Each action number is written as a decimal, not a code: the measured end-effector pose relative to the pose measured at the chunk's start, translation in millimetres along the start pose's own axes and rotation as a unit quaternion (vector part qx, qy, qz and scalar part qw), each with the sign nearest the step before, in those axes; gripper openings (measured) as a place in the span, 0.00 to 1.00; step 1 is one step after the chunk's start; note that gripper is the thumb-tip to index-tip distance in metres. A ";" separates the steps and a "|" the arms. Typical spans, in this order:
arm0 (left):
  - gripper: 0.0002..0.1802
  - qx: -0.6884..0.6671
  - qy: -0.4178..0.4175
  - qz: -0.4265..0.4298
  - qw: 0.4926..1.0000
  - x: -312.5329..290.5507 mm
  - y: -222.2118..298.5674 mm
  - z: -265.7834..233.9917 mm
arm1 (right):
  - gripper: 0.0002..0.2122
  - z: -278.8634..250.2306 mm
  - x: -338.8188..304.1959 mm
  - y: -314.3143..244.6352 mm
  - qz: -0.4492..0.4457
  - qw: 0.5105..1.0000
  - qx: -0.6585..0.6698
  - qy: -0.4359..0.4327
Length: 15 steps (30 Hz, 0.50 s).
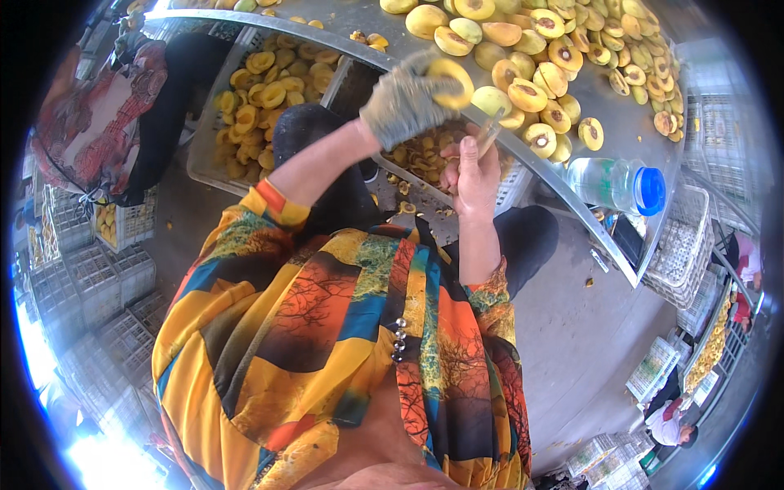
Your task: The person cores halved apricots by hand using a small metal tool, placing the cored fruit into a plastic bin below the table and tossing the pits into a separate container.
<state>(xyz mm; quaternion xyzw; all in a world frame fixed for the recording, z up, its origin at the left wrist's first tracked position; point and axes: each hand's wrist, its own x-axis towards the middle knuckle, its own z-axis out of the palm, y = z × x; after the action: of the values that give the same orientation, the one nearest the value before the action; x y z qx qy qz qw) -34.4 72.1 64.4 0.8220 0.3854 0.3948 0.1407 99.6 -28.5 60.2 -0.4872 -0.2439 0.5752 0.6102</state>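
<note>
My left hand [404, 102], in a grey-green work glove, is closed around a hollowed yellow peach half [463, 75] over the table's near edge. Just to its right my bare right hand [474, 175] grips a slim hand tool [488, 135], thumb laid along it. The tool's tip points up toward the table; its exact kind is unclear. Beyond both hands lies a heap of peaches [563, 53], many halved with brown stone hollows showing. A greenish peach [491, 100] rests on the table close to the held half.
The metal table [367, 23] has a raised edge. Below it stand a white crate [214, 173] of hollowed halves and another crate [420, 186] with scraps. A clear blue-lidded jar [608, 184] and a dark phone-like object [627, 238] sit right. Another person [106, 122] is at left.
</note>
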 end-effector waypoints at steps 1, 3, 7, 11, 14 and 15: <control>0.20 0.002 -0.012 0.009 1.000 -8.4 13.6 -4.3 | 0.18 -0.6 3.1 1.0 0.017 1.000 0.016 -0.020; 0.21 -0.001 -0.030 0.038 0.999 -21.4 26.2 -5.6 | 0.18 2.7 3.2 0.8 0.036 0.998 0.043 -0.027; 0.17 -0.416 -0.154 -0.226 0.867 -25.8 1.5 -6.6 | 0.14 -6.2 -2.8 -2.2 0.047 0.995 0.068 -0.052; 0.21 -0.650 -0.132 -0.465 0.586 -17.5 27.9 -19.1 | 0.09 0.7 -7.2 -8.3 0.041 0.995 -0.052 -0.076; 0.20 -0.674 -0.049 -0.479 0.560 -25.7 25.9 -3.4 | 0.10 -11.1 4.8 4.6 -0.201 0.922 -0.329 -0.031; 0.20 -0.675 -0.027 -0.512 0.530 -19.4 30.6 -6.9 | 0.10 -11.5 4.7 2.6 -0.303 0.866 -0.399 -0.010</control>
<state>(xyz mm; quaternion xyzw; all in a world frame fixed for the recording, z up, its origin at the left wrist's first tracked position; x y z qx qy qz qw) -31.2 36.9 74.8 0.1542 0.3548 0.3755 0.8422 109.3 -28.0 52.0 -0.5852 -0.5942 0.2209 0.5056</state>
